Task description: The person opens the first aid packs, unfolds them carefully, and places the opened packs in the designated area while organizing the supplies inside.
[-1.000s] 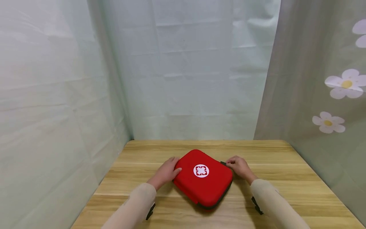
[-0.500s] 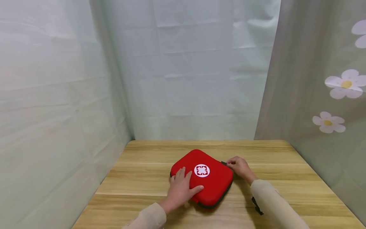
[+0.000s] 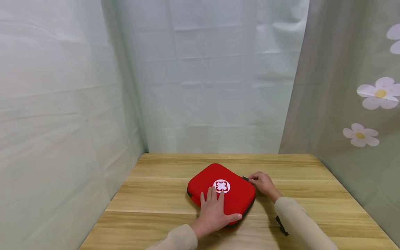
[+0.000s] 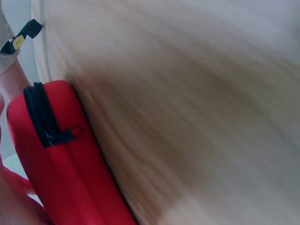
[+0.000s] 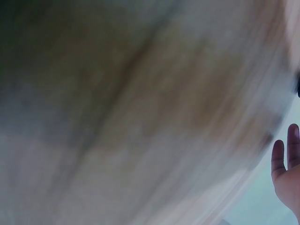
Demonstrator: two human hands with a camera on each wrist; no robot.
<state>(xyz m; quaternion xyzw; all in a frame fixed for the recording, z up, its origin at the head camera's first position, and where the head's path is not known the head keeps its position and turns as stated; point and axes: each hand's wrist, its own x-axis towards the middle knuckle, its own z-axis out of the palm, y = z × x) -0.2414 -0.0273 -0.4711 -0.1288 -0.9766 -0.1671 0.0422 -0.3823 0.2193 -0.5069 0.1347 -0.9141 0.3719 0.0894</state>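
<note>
My right grip (image 3: 261, 183) pinches a dark tab (image 3: 245, 178) at the far right edge of the red case (image 3: 233, 194), mid-table (image 3: 156, 201); my left grip (image 3: 213, 212), fingers spread, rests on its near side.

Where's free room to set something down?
Bare table lies left of the red case, behind it to the curtain, and right of the right sleeve. Crowded: where the left hand rests on the case and the right hand pinches a dark tab.
</note>
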